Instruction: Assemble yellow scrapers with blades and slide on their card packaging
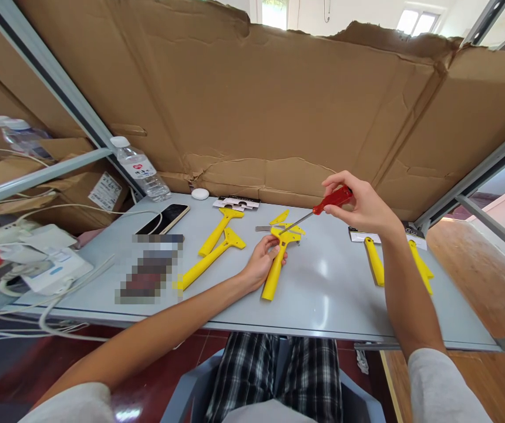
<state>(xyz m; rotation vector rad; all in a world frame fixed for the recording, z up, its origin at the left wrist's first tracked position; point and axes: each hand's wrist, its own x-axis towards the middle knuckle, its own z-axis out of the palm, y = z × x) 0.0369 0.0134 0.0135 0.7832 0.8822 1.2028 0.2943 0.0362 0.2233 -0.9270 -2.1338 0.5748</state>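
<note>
My left hand [262, 264] is wrapped round the neck of a yellow scraper [273, 276] and holds it on the grey table. My right hand [358, 202] grips the red handle of a screwdriver [332, 200]. The screwdriver's shaft slants down to the left, and its tip meets the scraper's head. Just behind that head lie a loose yellow piece [279, 217] and a thin metal blade [263, 228]. To the left, two more yellow scrapers [206, 258] rest side by side. Others [374, 261] lie on the right, partly behind my right forearm.
A phone [163, 220], a white round object [200, 194] and a water bottle [141, 167] stand at the back left. White cables and a power adapter [59, 270] crowd the left edge. Cardboard [270, 106] walls the back; metal frame posts [59, 70] flank the table.
</note>
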